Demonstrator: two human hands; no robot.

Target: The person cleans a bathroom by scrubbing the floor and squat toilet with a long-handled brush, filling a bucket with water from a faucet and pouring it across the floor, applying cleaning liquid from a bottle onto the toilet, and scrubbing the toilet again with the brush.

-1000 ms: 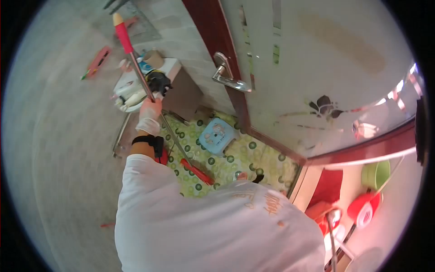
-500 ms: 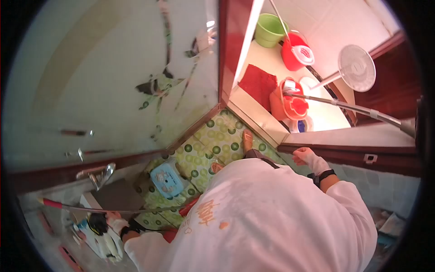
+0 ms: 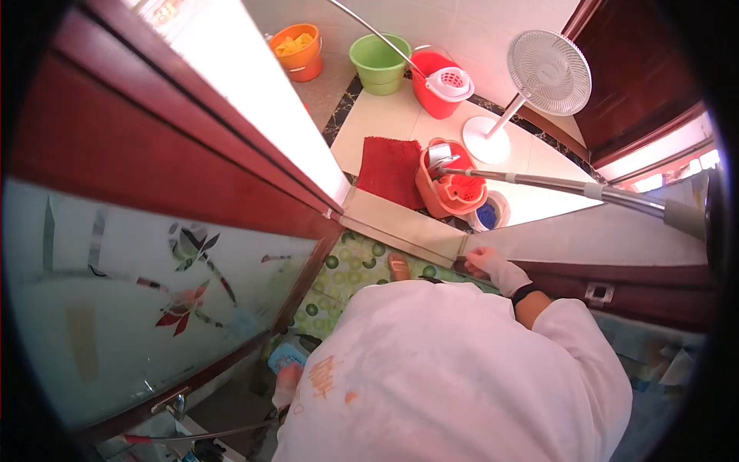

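Observation:
My right hand (image 3: 494, 269) is beside the end of the dark wooden door frame (image 3: 554, 279), its fingers loosely bent with nothing visible in them. A pale covering lies over the back of that hand, with a black band (image 3: 526, 292) at the wrist. Low on the left, my left hand (image 3: 285, 387) is blurred and partly behind my white shirt (image 3: 462, 369); its fingers are unclear. Just above it is a light blue stool or box (image 3: 286, 356). A thin rod with a red end (image 3: 138, 439) runs below that hand.
Beyond the raised sill (image 3: 400, 231) stand an orange-red mop bucket (image 3: 446, 185), a red bucket (image 3: 439, 96), a green bucket (image 3: 379, 65) and a white fan (image 3: 489, 138). A red mat (image 3: 389, 169) lies there. The glass-panelled door (image 3: 231, 285) is at left; a metal pole (image 3: 570, 185) crosses the right.
My view has turned toward the doorway, bringing an orange bucket into sight. My left hand has come in closer to my body, away from the rod. My right hand is now at the door frame.

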